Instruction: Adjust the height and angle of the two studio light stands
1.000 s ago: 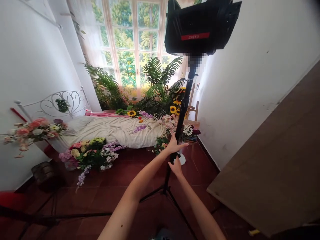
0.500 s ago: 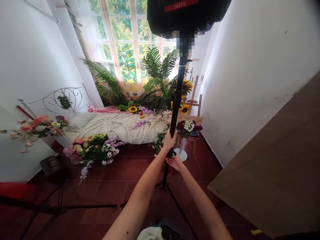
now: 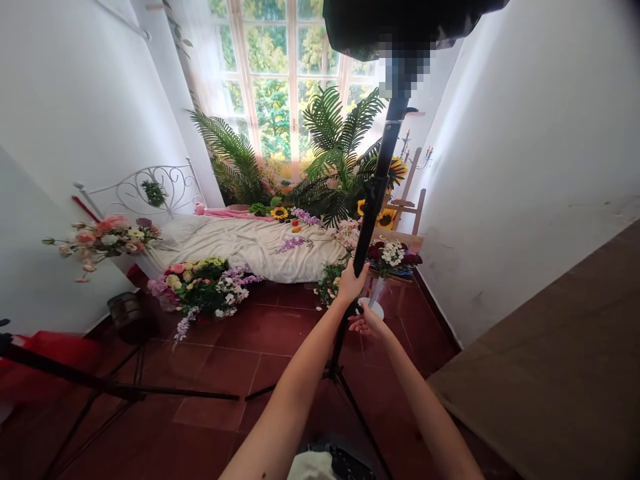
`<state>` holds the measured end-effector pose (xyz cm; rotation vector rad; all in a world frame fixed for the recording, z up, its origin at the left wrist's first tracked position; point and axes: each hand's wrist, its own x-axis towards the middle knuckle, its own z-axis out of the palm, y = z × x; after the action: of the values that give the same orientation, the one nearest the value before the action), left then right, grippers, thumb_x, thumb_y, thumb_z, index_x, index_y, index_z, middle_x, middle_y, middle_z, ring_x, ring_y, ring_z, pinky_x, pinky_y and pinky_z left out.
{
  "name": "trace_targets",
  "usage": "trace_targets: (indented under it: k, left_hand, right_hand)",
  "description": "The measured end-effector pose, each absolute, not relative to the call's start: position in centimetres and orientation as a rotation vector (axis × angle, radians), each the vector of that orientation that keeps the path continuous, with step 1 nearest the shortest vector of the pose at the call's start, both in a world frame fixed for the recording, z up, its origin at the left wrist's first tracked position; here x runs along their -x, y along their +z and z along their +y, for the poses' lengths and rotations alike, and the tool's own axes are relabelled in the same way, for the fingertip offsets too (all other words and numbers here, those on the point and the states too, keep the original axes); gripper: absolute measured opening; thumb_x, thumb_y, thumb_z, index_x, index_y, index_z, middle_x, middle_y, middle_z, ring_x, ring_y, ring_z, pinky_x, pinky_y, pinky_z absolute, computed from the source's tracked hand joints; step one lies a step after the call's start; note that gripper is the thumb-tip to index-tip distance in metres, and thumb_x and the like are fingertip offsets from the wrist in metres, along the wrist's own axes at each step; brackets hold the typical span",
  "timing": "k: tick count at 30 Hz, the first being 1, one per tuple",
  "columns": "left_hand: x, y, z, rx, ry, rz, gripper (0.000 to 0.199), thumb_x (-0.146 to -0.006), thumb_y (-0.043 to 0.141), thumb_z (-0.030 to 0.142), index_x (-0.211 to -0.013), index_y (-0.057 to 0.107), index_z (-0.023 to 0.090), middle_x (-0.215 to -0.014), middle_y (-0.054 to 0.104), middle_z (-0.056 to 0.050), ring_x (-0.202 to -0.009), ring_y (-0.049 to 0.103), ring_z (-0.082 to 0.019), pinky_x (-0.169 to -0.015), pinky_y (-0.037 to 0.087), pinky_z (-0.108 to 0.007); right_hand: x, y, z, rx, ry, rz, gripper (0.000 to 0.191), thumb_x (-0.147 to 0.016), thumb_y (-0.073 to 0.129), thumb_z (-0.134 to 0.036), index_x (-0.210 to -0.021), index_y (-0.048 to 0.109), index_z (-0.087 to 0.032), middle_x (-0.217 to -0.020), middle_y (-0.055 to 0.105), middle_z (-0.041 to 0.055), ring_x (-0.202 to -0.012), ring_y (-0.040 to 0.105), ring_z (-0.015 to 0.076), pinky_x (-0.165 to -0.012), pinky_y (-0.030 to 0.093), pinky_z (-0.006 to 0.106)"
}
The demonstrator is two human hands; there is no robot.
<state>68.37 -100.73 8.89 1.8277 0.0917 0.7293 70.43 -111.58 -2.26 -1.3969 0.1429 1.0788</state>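
Observation:
A black light stand [image 3: 371,220] rises in front of me, leaning a little to the right at its top. On its upper end sits a large black light head [image 3: 410,23], cut off by the top of the view. My left hand [image 3: 353,281] is wrapped round the pole at about middle height. Just below it, my right hand [image 3: 369,323] is at the dark locking knob [image 3: 359,308] on the collar, thumb and fingers closed about it. The fingers partly hide the knob. The stand's legs [image 3: 336,373] spread on the red tiled floor.
Behind the stand, a bed [image 3: 240,247] with a cream cover and flower bunches [image 3: 205,287] stands before a bright window [image 3: 273,113]. A wooden easel [image 3: 413,193] and a white-based flower stand [image 3: 377,310] are at right. Another tripod [image 3: 115,388] spreads at lower left; a brown panel [image 3: 555,360] leans right.
The view has turned slightly left, so the room appears farther right. My left hand keeps its grip on the pole; my right hand's fingers have shifted at the knob.

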Motion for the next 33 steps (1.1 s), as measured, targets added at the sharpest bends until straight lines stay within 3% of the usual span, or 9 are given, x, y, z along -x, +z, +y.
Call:
trace_targets:
  k: [3,7,13,22,25,29,33]
  left_hand:
    - [-68.5,8.8,-100.8,-1.842,0.744,0.088,0.037,-0.084,0.045,0.056,-0.092,0.052,0.02,-0.068,0.055,0.0,-0.062,0.053,-0.013,-0.061,0.04,-0.023]
    - [-68.6,8.7,-101.0,-1.838,0.761,0.112,0.037,-0.084,0.045,0.056,-0.091,0.051,0.02,-0.067,0.054,0.001,-0.06,0.052,-0.013,-0.061,0.04,-0.023]
    - [-68.5,8.8,-101.3,-1.806,0.778,0.102,0.036,-0.084,0.045,0.055,-0.089,0.05,0.02,-0.066,0.053,0.002,-0.059,0.051,-0.012,-0.061,0.04,-0.023]
    - [-68.6,8.5,-101.2,-1.841,0.779,0.112,0.035,-0.084,0.045,0.053,-0.089,0.05,0.018,-0.062,0.049,0.003,-0.056,0.047,-0.011,-0.056,0.037,-0.022]
    - [-68.8,8.7,-101.0,-1.854,0.765,0.097,0.035,-0.084,0.045,0.053,-0.09,0.051,0.018,-0.061,0.049,0.003,-0.054,0.047,-0.011,-0.054,0.036,-0.022]
    - [-69.0,8.3,-101.0,-1.842,0.762,0.12,0.034,-0.084,0.045,0.052,-0.09,0.05,0.019,-0.06,0.049,0.003,-0.052,0.046,-0.01,-0.053,0.035,-0.022]
    - [-68.5,5.6,-101.3,-1.828,0.709,0.158,0.031,-0.085,0.044,0.05,-0.086,0.049,0.019,-0.057,0.045,0.005,-0.05,0.044,-0.01,-0.051,0.034,-0.021]
  right_hand:
    - [-70.1,-2.0,-111.6,1.231,1.161,0.176,0.056,-0.086,0.034,-0.065,-0.071,0.051,-0.014,-0.054,0.058,0.0055,-0.036,0.048,0.0079,-0.034,0.036,0.015]
    - [-69.2,-2.0,-111.8,0.677,1.179,0.108,0.047,-0.094,0.032,-0.052,-0.061,0.038,-0.019,-0.045,0.043,-0.0051,-0.032,0.036,0.0034,-0.031,0.028,0.011]
    - [-67.6,-2.0,-111.5,0.483,0.992,-0.035,0.042,-0.097,0.032,-0.038,-0.059,0.031,-0.021,-0.045,0.035,-0.0079,-0.034,0.032,0.0042,-0.033,0.029,0.01]
    - [-67.1,-2.4,-111.6,0.79,0.836,-0.173,0.042,-0.098,0.03,-0.035,-0.058,0.028,-0.022,-0.043,0.029,-0.0083,-0.031,0.026,0.0049,-0.031,0.026,0.013]
    - [-67.8,-2.7,-111.8,1.099,0.771,-0.285,0.043,-0.094,0.039,-0.041,-0.056,0.032,-0.021,-0.041,0.033,-0.0079,-0.03,0.026,0.0044,-0.032,0.024,0.015]
    - [-69.0,-1.9,-112.6,1.868,0.484,-0.587,0.042,-0.085,0.052,-0.049,-0.056,0.042,-0.021,-0.041,0.048,-0.0025,-0.037,0.044,0.0097,-0.042,0.032,0.02]
    - [-69.6,-0.3,-113.4,2.374,0.086,-0.768,0.023,-0.081,0.062,-0.04,-0.071,0.054,-0.021,-0.062,0.062,0.0053,-0.072,0.063,0.0226,-0.068,0.042,0.028]
